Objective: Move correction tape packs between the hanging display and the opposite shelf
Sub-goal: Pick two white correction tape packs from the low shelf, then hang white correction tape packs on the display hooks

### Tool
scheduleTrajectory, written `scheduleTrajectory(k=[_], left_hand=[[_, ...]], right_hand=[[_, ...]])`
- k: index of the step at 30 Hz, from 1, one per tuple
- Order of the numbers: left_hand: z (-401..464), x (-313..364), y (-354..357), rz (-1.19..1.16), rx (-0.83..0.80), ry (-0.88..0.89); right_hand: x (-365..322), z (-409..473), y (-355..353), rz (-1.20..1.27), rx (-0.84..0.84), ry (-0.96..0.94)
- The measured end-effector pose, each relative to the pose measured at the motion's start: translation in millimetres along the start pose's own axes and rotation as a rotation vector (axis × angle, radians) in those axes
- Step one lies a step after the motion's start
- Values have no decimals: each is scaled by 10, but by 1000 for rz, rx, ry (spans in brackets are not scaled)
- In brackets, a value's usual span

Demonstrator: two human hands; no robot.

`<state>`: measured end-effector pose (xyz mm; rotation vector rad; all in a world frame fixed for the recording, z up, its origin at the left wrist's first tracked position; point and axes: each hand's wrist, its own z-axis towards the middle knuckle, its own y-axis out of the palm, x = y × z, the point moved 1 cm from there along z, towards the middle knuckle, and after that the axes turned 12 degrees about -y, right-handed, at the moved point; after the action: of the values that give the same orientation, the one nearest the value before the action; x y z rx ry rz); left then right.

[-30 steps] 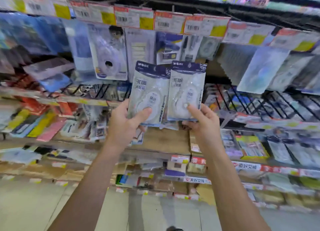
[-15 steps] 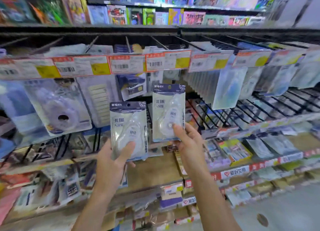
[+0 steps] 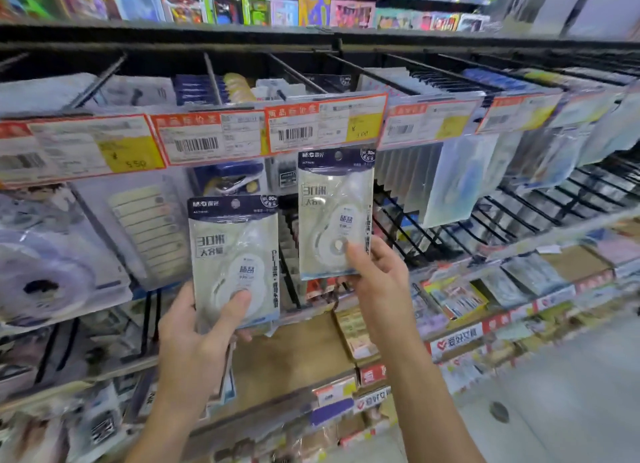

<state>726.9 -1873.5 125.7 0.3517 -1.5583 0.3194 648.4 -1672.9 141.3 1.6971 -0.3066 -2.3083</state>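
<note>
Our left hand point(image 3: 194, 338) pinches one correction tape pack point(image 3: 233, 258) low; our right hand point(image 3: 377, 282) pinches a second pack point(image 3: 334, 213) up by the price tags point(image 3: 325, 126). We should line its hang hole up with a peg point(image 3: 294, 78) and slide straight on.

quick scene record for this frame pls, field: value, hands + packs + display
left hand: grips left pack near its bottom, thumb on front
right hand: grips right pack near its bottom, thumb on front
pack heights: right pack higher, its top just under the price tags
pack pose: both upright, fronts facing camera
hooks: black pegs above the tags; right pack not clearly on one
lower shelf: bare brown patch below the hands
</note>
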Motion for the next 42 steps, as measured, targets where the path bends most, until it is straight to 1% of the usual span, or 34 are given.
scheduleTrajectory(k=[3,6,10,21,34,42], left_hand=[[65,3,-26,-29,8,7],[118,55,-46,-31,-25,19],[178,12,-49,-57,-40,26],[170,15,45,-87,-55,65],[136,53,-15,-61,-25,93],[77,61,2,-64,-4,54]], right_hand=[[45,10,51,-25,-18,-21],[83,22,101,-24,-1,-38],[140,21,88,-46,-20,-49],[121,19,35,1,-35,-63],[113,1,36,2,-61,-65],[45,60,-28,37,-40,-119]])
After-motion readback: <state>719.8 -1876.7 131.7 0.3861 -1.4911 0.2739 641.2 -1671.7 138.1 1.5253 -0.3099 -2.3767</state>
